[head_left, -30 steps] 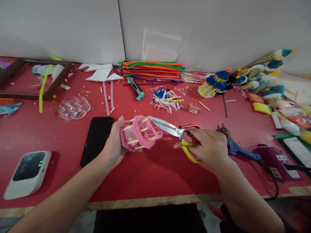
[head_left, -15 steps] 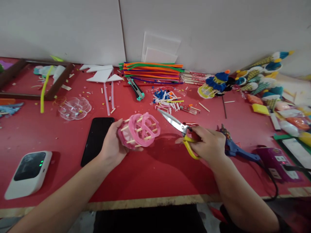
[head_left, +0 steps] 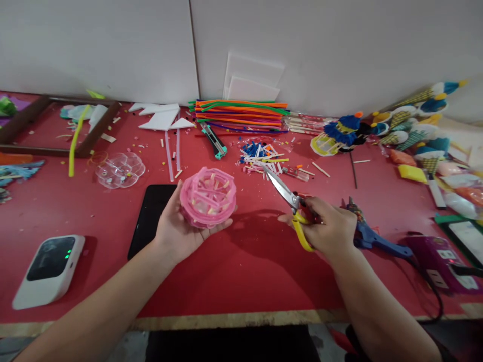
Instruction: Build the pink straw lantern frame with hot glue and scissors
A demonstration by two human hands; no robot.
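Pink wheel: a round pink wheel (head_left: 208, 197) of bent strips with short wooden sticks across it lies tilted, its face up, above the red table (head_left: 241, 261).
Left hand: the left hand (head_left: 181, 226) cups the wheel from below, palm up, fingers curled round its near rim.
Right hand: the right hand (head_left: 328, 229) grips the yellow handles of the scissors (head_left: 289, 198); the blades are together and point up-left, just short of the wheel, not touching it.
Progress: the wheel looks assembled, both rings joined by sticks; stick ends stand out past the rim, so trimming seems partly left, as far as I can judge.
Behind: cut straw bits (head_left: 260, 158), a bundle of coloured pipe cleaners (head_left: 241, 113) and a utility knife (head_left: 215, 142) lie towards the wall.
Left side: a black phone (head_left: 149, 218) lies just beside the left wrist; a white device (head_left: 47, 270) sits near the front edge.
Right side: a blue glue gun (head_left: 372, 239) lies just behind the right hand.
Open room: bare red table between the hands and towards the front edge; clutter crowds the back and right.
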